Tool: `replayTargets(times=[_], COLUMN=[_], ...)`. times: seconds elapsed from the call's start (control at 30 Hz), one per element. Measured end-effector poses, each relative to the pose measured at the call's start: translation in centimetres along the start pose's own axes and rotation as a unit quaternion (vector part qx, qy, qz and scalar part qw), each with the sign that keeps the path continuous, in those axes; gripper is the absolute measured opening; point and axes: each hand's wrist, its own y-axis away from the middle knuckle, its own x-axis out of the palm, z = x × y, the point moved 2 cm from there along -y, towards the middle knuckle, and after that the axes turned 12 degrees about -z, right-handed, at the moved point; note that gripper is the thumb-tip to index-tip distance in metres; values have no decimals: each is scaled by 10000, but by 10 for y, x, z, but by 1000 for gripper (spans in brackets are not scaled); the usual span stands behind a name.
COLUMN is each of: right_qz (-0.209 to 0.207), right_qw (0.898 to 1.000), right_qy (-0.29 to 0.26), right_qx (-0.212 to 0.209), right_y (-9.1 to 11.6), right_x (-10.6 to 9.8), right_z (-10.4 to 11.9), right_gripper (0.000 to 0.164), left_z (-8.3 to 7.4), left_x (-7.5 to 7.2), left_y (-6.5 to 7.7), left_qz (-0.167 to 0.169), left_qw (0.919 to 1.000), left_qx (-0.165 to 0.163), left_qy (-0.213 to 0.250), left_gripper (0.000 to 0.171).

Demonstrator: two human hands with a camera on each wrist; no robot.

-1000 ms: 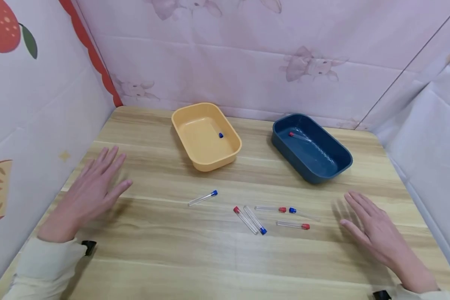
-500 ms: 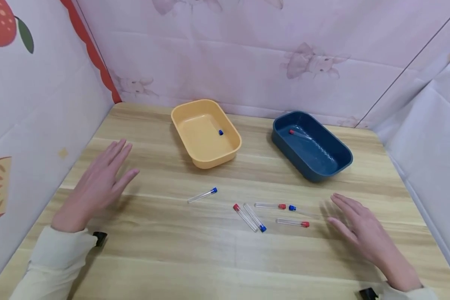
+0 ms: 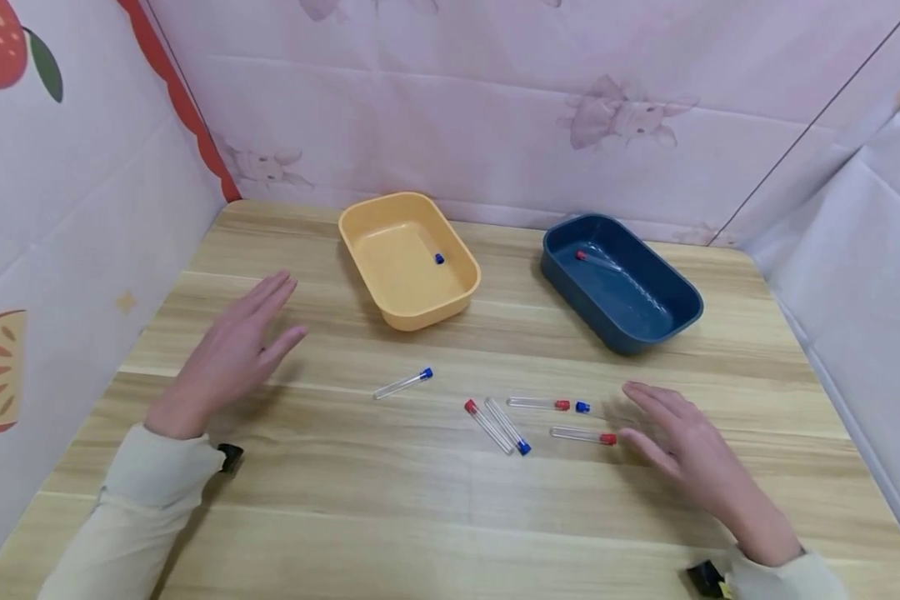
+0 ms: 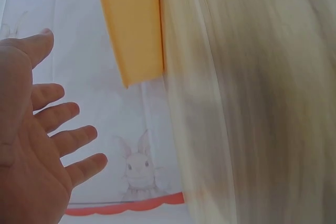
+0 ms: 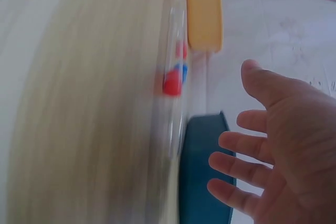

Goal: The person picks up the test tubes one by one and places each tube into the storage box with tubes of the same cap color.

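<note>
Several clear tubes with coloured caps lie on the wooden table. My right hand (image 3: pixel 686 454) hovers at their right end, fingers extended and holding nothing. Its thumb is close to a red-capped tube (image 3: pixel 581 435), and its fingertips overlap the clear end of a blue-capped tube (image 3: pixel 583 407). Another red-capped tube (image 3: pixel 537 403) lies just behind. A red-capped tube (image 3: pixel 487 426) and a blue-capped tube (image 3: pixel 507 426) sit side by side at the middle. Further left is a lone blue-capped tube (image 3: pixel 403 384). My left hand (image 3: pixel 232 350), empty with fingers spread in the left wrist view, is left of it.
A yellow tray (image 3: pixel 356 254) at the back centre holds a blue-capped tube (image 3: pixel 438 259). Right of it stands a dark blue tray (image 3: pixel 570 287) with a red-capped tube (image 3: pixel 597 260) inside. Printed cloth (image 3: pixel 457 125) walls the table at the back and sides.
Both hands have moved inward over the table, the left one rightward and slightly away, the right one leftward to the tubes. The tubes and trays stay in place.
</note>
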Motion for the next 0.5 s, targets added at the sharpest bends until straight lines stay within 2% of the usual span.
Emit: replayTargets(times=[0.37, 0.5], right_qz=[208, 302], right_qw=[9988, 9983], right_qy=[-245, -388], right_qx=[-362, -316], right_y=[-17, -19], right_x=[20, 27], right_z=[36, 45], right_gripper=[57, 55], left_z=[-3, 0], left_x=[15, 19], left_y=[-21, -32], left_qz=[63, 146], left_qw=[9996, 9991], left_qx=[69, -74], left_qy=[253, 399], left_gripper=[70, 70])
